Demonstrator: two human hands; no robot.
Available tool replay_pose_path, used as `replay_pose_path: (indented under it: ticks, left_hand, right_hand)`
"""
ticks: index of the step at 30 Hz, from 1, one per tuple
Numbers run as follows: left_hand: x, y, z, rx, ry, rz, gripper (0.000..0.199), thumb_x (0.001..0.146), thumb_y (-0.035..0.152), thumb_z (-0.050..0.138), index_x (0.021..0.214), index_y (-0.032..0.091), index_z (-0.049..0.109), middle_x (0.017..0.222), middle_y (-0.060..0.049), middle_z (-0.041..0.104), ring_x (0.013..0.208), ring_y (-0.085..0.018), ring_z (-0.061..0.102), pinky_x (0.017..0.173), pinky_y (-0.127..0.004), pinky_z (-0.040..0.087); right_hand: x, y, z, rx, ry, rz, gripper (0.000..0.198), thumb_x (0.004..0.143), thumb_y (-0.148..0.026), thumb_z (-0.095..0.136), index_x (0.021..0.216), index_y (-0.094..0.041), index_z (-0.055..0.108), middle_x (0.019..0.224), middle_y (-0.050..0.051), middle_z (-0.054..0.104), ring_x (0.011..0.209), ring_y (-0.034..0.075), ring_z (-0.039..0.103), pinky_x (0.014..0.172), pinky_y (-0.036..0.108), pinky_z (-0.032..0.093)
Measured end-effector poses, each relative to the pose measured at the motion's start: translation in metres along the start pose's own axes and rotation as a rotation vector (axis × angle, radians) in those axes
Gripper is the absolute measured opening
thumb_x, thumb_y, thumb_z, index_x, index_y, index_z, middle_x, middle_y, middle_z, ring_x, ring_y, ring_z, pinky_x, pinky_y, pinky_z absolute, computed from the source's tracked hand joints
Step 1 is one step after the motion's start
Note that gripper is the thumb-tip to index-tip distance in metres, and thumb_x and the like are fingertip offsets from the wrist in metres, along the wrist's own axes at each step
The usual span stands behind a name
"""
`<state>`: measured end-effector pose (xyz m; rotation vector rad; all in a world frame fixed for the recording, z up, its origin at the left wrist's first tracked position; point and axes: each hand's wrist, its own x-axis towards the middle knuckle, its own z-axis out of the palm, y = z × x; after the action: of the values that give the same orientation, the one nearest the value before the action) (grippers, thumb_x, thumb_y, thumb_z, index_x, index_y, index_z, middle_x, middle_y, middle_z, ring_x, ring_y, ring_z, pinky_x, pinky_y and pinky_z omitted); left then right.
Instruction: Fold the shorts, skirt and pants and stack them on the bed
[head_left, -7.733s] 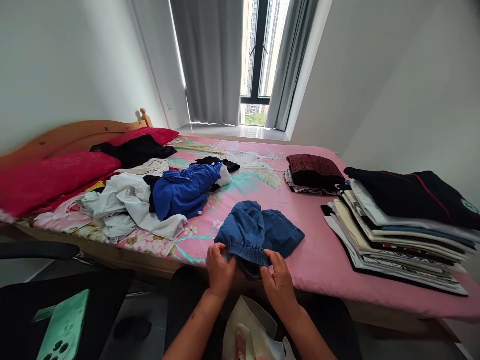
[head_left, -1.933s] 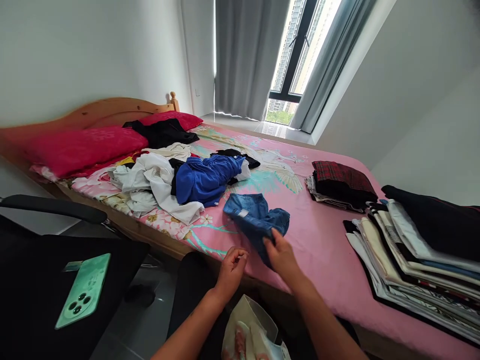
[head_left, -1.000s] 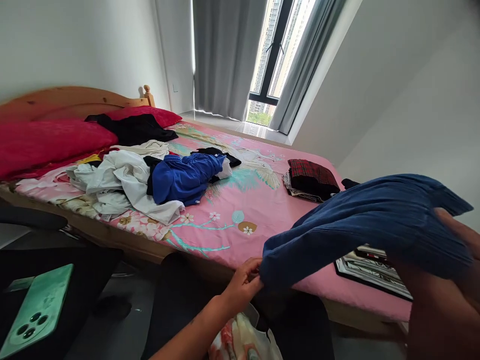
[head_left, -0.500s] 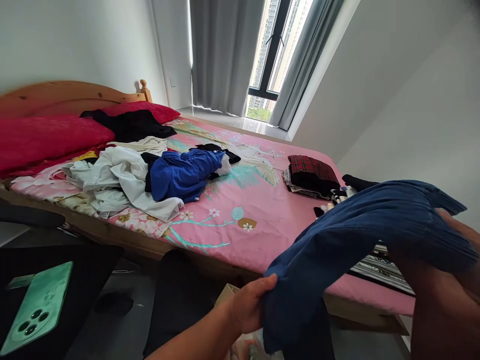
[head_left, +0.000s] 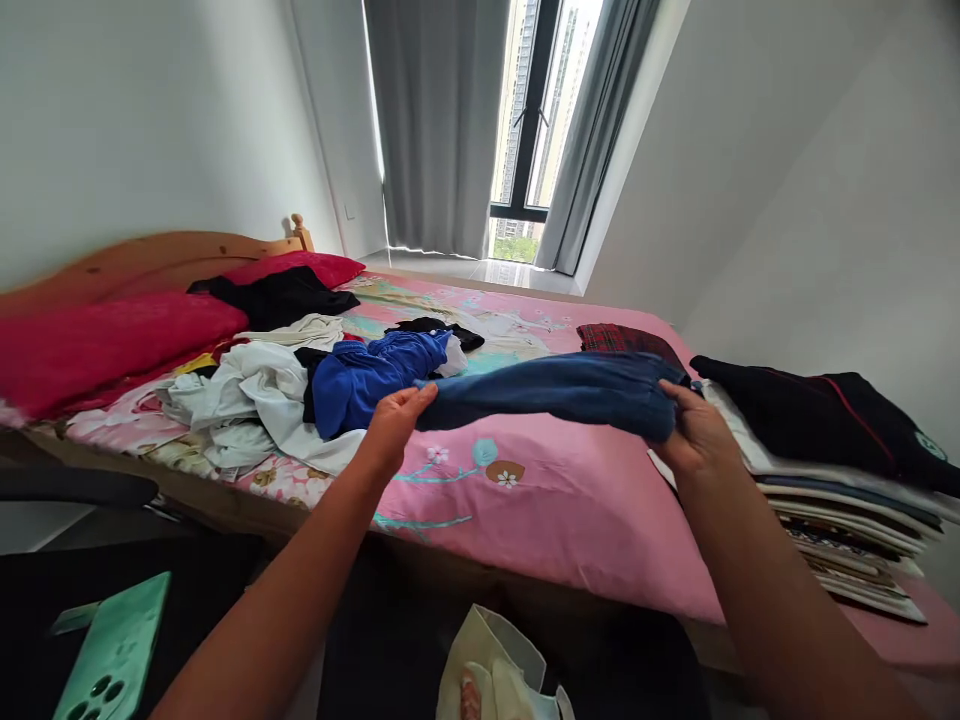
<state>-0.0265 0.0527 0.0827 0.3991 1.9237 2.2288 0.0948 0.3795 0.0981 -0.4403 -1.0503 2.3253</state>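
A pair of blue jeans (head_left: 555, 390) is stretched sideways above the pink bed sheet (head_left: 585, 500). At its left end my left hand (head_left: 399, 420) pinches the cloth between thumb and fingers. My right hand (head_left: 694, 430) grips the bunched right end. Behind the jeans, at the left, lie blue shorts (head_left: 367, 375) and a crumpled white garment (head_left: 262, 385). Partly hidden beyond the right end is a folded red plaid garment (head_left: 622, 338).
Folded clothes (head_left: 847, 530) form a stack at the bed's right, topped by a black garment (head_left: 817, 410). Red pillows (head_left: 127, 345) and a black garment (head_left: 277, 297) lie near the headboard (head_left: 180, 255). A green phone (head_left: 120, 650) rests lower left. Below me stands a cream bag (head_left: 487, 660).
The jeans have swung from the lower right to the middle, now held out level between both hands. Both hands have risen, and the stack of folded clothes has come into view.
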Motion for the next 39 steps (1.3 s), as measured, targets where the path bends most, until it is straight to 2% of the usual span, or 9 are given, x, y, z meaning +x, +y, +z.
replay_pose_path:
  ticks: [5,8,11,19,24,28,32,35,39]
  left_hand:
    - [-0.041,-0.108,-0.001,0.377,0.028,-0.112,0.053,0.061,0.062,0.061,0.047,0.02,0.031,0.049,0.007,0.024,0.05,-0.008,0.024,0.051,-0.025,0.017]
    - [-0.07,-0.167,0.008,0.404,-0.043,-0.226,0.054,0.057,0.059,0.064,0.042,0.022,0.028,0.044,0.006,0.023,0.046,-0.009,0.023,0.049,-0.027,0.016]
    - [-0.089,-0.194,0.015,0.419,-0.067,-0.3,0.047,0.064,0.055,0.06,0.043,0.023,0.033,0.041,0.004,0.03,0.042,-0.012,0.029,0.048,-0.028,0.021]
    - [-0.086,-0.192,0.009,0.412,-0.138,-0.457,0.047,0.066,0.065,0.056,0.049,0.024,0.042,0.041,0.001,0.045,0.033,-0.011,0.031,0.038,-0.026,0.021]
    - [-0.058,-0.179,-0.002,0.363,-0.054,-0.55,0.058,0.069,0.076,0.041,0.049,0.021,0.042,0.039,0.003,0.037,0.031,-0.009,0.029,0.036,-0.023,0.018]
    - [-0.028,-0.173,-0.014,0.505,0.09,-0.408,0.045,0.071,0.064,0.047,0.064,0.02,0.048,0.049,0.003,0.044,0.038,-0.011,0.039,0.04,-0.025,0.031]
    - [-0.019,-0.166,-0.011,0.689,0.192,-0.125,0.03,0.075,0.042,0.05,0.093,0.018,0.053,0.078,-0.004,0.058,0.072,-0.019,0.058,0.069,-0.032,0.048]
    - [-0.022,-0.162,0.012,0.775,-0.006,0.083,0.024,0.081,0.032,0.043,0.097,0.02,0.058,0.102,-0.007,0.061,0.099,-0.019,0.057,0.092,-0.033,0.044]
    - [-0.018,-0.168,0.069,0.874,-0.36,0.239,0.034,0.087,0.023,0.037,0.111,0.02,0.06,0.125,-0.006,0.057,0.122,-0.016,0.047,0.108,-0.032,0.032]
  right_hand:
    - [0.003,0.083,-0.103,-0.273,0.246,0.344,0.017,0.074,-0.012,0.049,0.083,-0.015,0.063,0.074,0.008,0.069,0.08,0.022,0.068,0.077,0.035,0.057]
    - [-0.014,0.12,-0.151,-0.35,0.296,0.393,0.015,0.07,-0.011,0.052,0.08,-0.013,0.063,0.071,0.009,0.068,0.079,0.024,0.068,0.074,0.036,0.057]
    - [-0.02,0.138,-0.178,-0.425,0.333,0.363,0.017,0.071,-0.021,0.06,0.084,-0.012,0.063,0.073,0.01,0.069,0.079,0.025,0.067,0.071,0.035,0.057]
    - [0.005,0.153,-0.203,-0.704,0.432,0.269,0.031,0.065,-0.039,0.071,0.08,-0.014,0.064,0.07,0.009,0.068,0.067,0.024,0.065,0.054,0.029,0.052]
    - [0.003,0.157,-0.208,-0.797,0.432,0.199,0.035,0.065,-0.044,0.068,0.082,-0.013,0.065,0.071,0.007,0.068,0.069,0.023,0.065,0.054,0.027,0.05]
    - [-0.002,0.156,-0.205,-0.805,0.418,0.177,0.038,0.066,-0.045,0.065,0.084,-0.012,0.066,0.07,0.008,0.068,0.068,0.023,0.065,0.056,0.027,0.051]
    - [-0.004,0.154,-0.203,-0.81,0.413,0.162,0.043,0.064,-0.048,0.068,0.087,-0.012,0.067,0.072,0.008,0.069,0.072,0.024,0.066,0.06,0.029,0.052]
    - [-0.003,0.154,-0.201,-0.827,0.443,0.14,0.048,0.057,-0.047,0.074,0.089,-0.012,0.066,0.076,0.009,0.069,0.078,0.026,0.066,0.065,0.031,0.053]
    - [-0.003,0.157,-0.194,-0.814,0.461,0.102,0.053,0.054,-0.045,0.077,0.093,-0.013,0.062,0.086,0.011,0.069,0.086,0.027,0.066,0.069,0.03,0.054]
